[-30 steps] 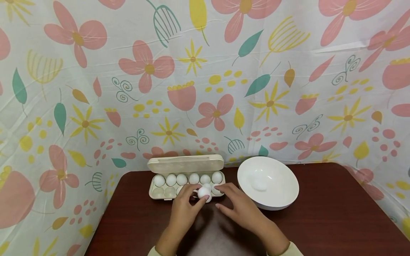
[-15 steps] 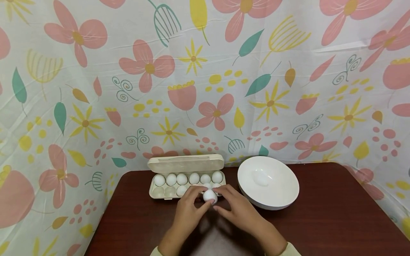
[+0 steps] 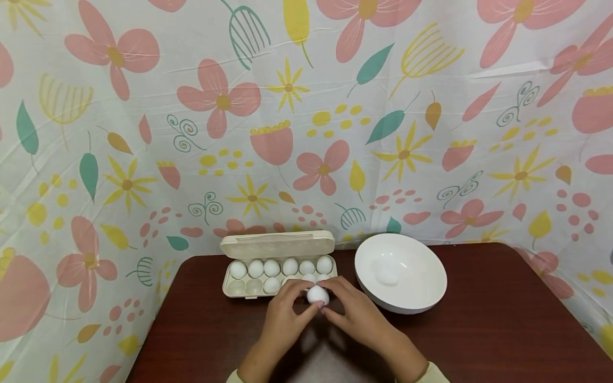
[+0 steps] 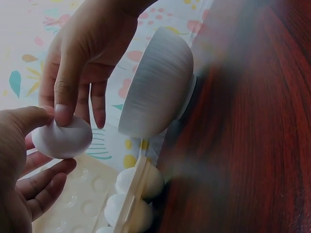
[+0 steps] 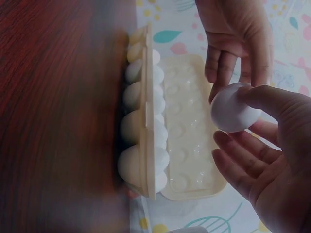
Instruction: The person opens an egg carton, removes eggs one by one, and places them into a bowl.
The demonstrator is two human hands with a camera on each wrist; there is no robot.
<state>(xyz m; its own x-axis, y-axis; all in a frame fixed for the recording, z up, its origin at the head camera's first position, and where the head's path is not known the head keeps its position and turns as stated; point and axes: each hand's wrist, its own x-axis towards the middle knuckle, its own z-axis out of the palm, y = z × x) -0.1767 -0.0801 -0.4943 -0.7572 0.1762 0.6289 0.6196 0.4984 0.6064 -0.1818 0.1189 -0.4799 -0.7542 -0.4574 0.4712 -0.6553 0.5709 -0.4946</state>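
Note:
A white egg (image 3: 318, 296) is held between the fingertips of both hands, in front of the egg carton. My left hand (image 3: 282, 319) pinches it from the left, its thumb on the near side. From the right, my right hand (image 3: 361, 314) grips the same egg, thumb and fingertips on its shell. In the left wrist view both thumbs lie on the egg (image 4: 63, 141), close together. The right wrist view shows the right thumb across the egg (image 5: 233, 110), with other fingers below. The beige carton (image 3: 278, 246) stands with its lid up, several white eggs (image 3: 290, 267) in it.
A large white bowl (image 3: 421, 274) stands to the right of the carton, with a white egg (image 3: 386, 272) in it. Two front-left cups (image 3: 245, 288) of the carton hold no egg. A floral cloth (image 3: 316, 106) hangs behind the dark red-brown table (image 3: 498, 319).
The left hand has moved slightly right with the egg. The right hand's fingers, apart from that egg a second ago, now hold it too. Carton and bowl have stayed put.

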